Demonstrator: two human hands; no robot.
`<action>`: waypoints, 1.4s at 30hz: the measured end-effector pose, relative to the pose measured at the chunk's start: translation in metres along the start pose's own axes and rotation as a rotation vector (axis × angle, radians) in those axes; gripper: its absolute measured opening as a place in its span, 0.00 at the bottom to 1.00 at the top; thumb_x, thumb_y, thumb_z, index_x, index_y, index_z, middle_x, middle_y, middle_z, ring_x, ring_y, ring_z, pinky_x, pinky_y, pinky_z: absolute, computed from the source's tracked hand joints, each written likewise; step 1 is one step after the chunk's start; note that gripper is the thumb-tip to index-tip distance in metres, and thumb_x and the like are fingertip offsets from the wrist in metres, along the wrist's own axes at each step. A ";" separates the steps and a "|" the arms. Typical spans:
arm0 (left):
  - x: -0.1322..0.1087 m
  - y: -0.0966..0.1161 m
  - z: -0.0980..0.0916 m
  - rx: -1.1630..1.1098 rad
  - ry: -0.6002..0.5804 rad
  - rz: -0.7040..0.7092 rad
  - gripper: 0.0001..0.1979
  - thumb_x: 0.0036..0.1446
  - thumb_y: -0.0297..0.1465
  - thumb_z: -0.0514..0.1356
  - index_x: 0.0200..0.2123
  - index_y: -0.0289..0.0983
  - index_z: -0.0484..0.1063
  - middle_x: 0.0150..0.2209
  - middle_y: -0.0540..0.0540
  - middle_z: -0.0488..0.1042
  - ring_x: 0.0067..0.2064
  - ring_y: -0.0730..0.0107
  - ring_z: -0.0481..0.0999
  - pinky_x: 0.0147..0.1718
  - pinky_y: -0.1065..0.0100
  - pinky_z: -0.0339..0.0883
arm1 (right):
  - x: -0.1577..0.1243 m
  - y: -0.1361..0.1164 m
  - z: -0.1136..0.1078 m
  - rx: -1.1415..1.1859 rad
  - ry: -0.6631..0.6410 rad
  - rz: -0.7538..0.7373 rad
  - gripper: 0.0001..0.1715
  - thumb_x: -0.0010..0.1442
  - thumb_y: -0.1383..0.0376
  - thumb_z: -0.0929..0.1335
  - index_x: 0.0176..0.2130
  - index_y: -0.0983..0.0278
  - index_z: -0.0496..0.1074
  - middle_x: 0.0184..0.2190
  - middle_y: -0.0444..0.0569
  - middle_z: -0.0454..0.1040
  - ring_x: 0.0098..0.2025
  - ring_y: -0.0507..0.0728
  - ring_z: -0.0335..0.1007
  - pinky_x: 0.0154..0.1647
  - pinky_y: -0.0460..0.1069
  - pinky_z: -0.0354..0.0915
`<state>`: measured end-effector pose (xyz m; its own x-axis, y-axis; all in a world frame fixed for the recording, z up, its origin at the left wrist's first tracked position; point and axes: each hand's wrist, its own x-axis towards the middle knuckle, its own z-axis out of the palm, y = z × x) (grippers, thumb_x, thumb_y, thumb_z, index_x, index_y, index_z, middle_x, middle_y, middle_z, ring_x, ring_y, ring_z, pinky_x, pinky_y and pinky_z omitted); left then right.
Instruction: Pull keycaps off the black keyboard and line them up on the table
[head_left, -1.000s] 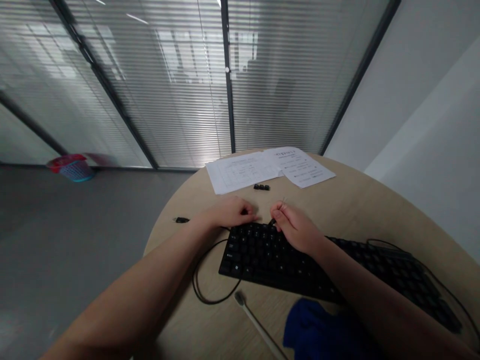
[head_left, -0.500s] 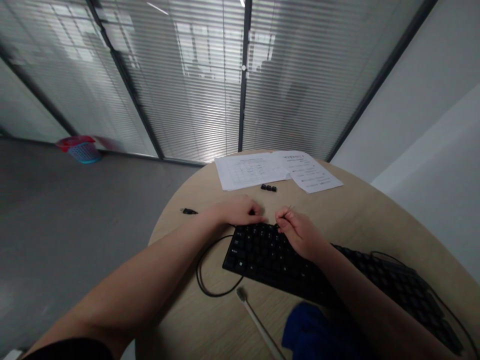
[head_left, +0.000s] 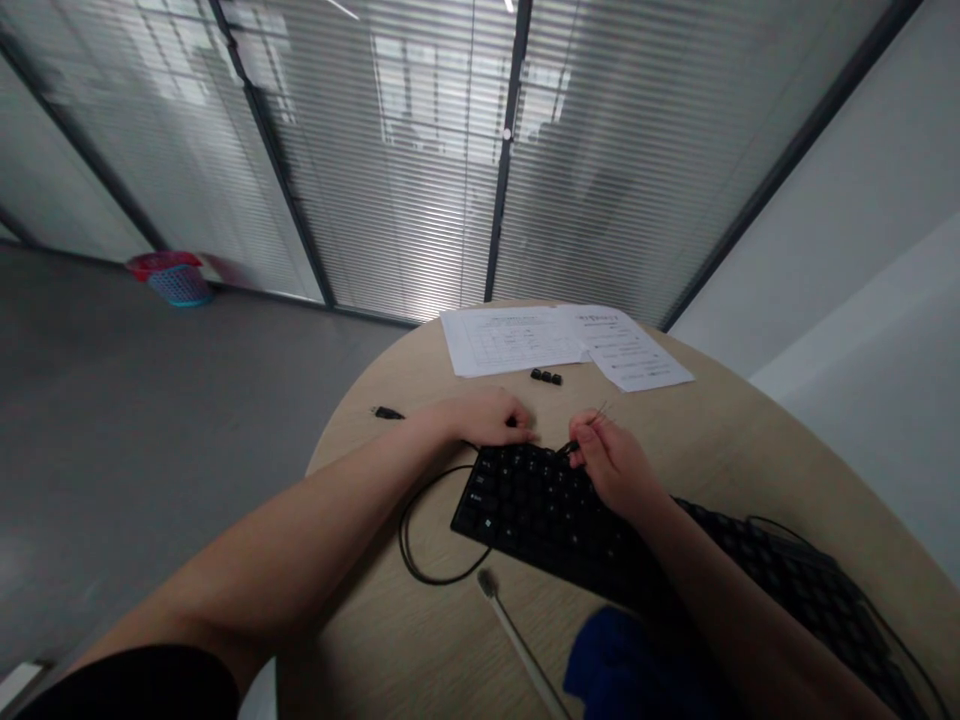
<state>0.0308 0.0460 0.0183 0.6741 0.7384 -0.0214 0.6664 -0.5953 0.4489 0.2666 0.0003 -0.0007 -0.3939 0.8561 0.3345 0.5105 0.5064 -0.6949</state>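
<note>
A black keyboard (head_left: 540,520) lies slantwise on the table, partly covered by my right forearm. Curled fingers of my left hand (head_left: 495,417) rest against its far left edge, gripping it there. My right hand (head_left: 607,460) pinches a small keycap puller (head_left: 572,446) above the top rows of keys. Its dark end points down at the keys, and thin wires stick up behind the fingers. Whether the puller grips a key I cannot tell. Three loose black keycaps (head_left: 546,377) sit in a row beyond the hands.
Printed papers (head_left: 517,340) lie at the table's far edge. A USB plug (head_left: 388,413) and looped cable (head_left: 405,545) are on the left. Nearer me are a toothbrush (head_left: 517,640) and a blue cloth (head_left: 615,660). A second keyboard (head_left: 810,580) lies right; a basket (head_left: 180,283) stands on the floor.
My right hand has drawn slightly right and back, with more of the puller now showing. My left hand stays on the keyboard's edge. The camera view has shifted a little.
</note>
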 end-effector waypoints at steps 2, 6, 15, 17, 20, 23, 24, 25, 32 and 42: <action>0.000 -0.001 0.001 0.004 0.009 0.012 0.19 0.62 0.43 0.58 0.23 0.38 0.74 0.19 0.51 0.67 0.23 0.73 0.63 0.26 0.68 0.52 | -0.001 -0.002 -0.002 -0.049 0.009 -0.053 0.16 0.71 0.57 0.58 0.34 0.59 0.66 0.21 0.43 0.72 0.22 0.55 0.68 0.27 0.49 0.59; 0.001 -0.002 0.002 0.024 0.016 0.009 0.20 0.63 0.43 0.57 0.24 0.38 0.75 0.19 0.51 0.67 0.23 0.73 0.63 0.26 0.68 0.52 | -0.002 -0.004 -0.005 -0.115 0.016 -0.158 0.13 0.69 0.60 0.59 0.34 0.59 0.67 0.21 0.43 0.72 0.23 0.56 0.69 0.27 0.49 0.58; 0.002 -0.003 0.003 0.072 0.021 0.029 0.19 0.63 0.43 0.58 0.25 0.38 0.76 0.21 0.50 0.70 0.24 0.72 0.64 0.27 0.67 0.53 | 0.000 -0.003 -0.004 -0.160 -0.049 -0.267 0.11 0.67 0.62 0.61 0.34 0.60 0.68 0.26 0.46 0.75 0.29 0.57 0.72 0.32 0.49 0.61; 0.002 -0.002 0.002 0.079 0.013 0.022 0.19 0.63 0.43 0.57 0.25 0.39 0.77 0.21 0.50 0.71 0.24 0.72 0.65 0.27 0.67 0.53 | 0.000 -0.002 -0.003 -0.131 -0.007 -0.206 0.11 0.68 0.62 0.61 0.34 0.59 0.68 0.23 0.45 0.74 0.26 0.56 0.72 0.30 0.49 0.61; 0.002 -0.001 0.001 0.076 0.005 0.013 0.20 0.63 0.43 0.57 0.26 0.38 0.78 0.21 0.50 0.71 0.24 0.71 0.65 0.28 0.67 0.53 | -0.001 -0.001 -0.002 -0.075 0.040 -0.097 0.13 0.70 0.59 0.60 0.35 0.59 0.67 0.20 0.42 0.72 0.23 0.56 0.71 0.29 0.48 0.62; 0.002 0.000 0.002 0.074 0.000 0.008 0.20 0.63 0.44 0.57 0.26 0.38 0.78 0.21 0.49 0.71 0.24 0.71 0.66 0.27 0.67 0.53 | -0.002 0.002 -0.001 -0.042 0.049 -0.058 0.15 0.70 0.57 0.60 0.35 0.59 0.67 0.20 0.42 0.73 0.23 0.56 0.71 0.29 0.48 0.63; 0.002 0.000 0.002 0.077 0.001 0.007 0.20 0.63 0.43 0.57 0.26 0.38 0.77 0.21 0.50 0.71 0.24 0.71 0.66 0.27 0.67 0.53 | -0.002 0.003 -0.001 -0.031 0.046 -0.050 0.15 0.71 0.56 0.60 0.35 0.59 0.67 0.20 0.42 0.73 0.23 0.55 0.71 0.28 0.48 0.62; 0.002 0.000 0.002 0.079 0.004 0.009 0.20 0.63 0.43 0.57 0.25 0.38 0.77 0.21 0.50 0.71 0.24 0.71 0.66 0.27 0.67 0.53 | -0.003 0.004 -0.001 -0.019 0.040 -0.039 0.16 0.71 0.56 0.59 0.35 0.59 0.67 0.20 0.42 0.73 0.22 0.55 0.70 0.27 0.48 0.62; 0.002 0.002 0.001 0.085 -0.009 0.005 0.20 0.64 0.43 0.56 0.26 0.38 0.77 0.22 0.49 0.72 0.25 0.71 0.66 0.28 0.67 0.54 | -0.004 0.006 0.000 0.016 0.035 0.020 0.17 0.71 0.54 0.60 0.35 0.59 0.68 0.20 0.43 0.74 0.19 0.53 0.67 0.23 0.47 0.61; -0.001 0.006 -0.002 0.005 0.035 0.065 0.13 0.62 0.36 0.59 0.28 0.37 0.78 0.24 0.49 0.73 0.27 0.71 0.68 0.30 0.68 0.57 | -0.004 0.007 -0.001 0.016 0.045 0.001 0.17 0.71 0.54 0.60 0.36 0.60 0.68 0.20 0.44 0.74 0.19 0.54 0.67 0.22 0.47 0.60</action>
<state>0.0334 0.0423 0.0232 0.7045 0.7086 0.0385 0.6234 -0.6439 0.4435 0.2728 0.0002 -0.0064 -0.3588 0.8604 0.3619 0.4986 0.5045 -0.7049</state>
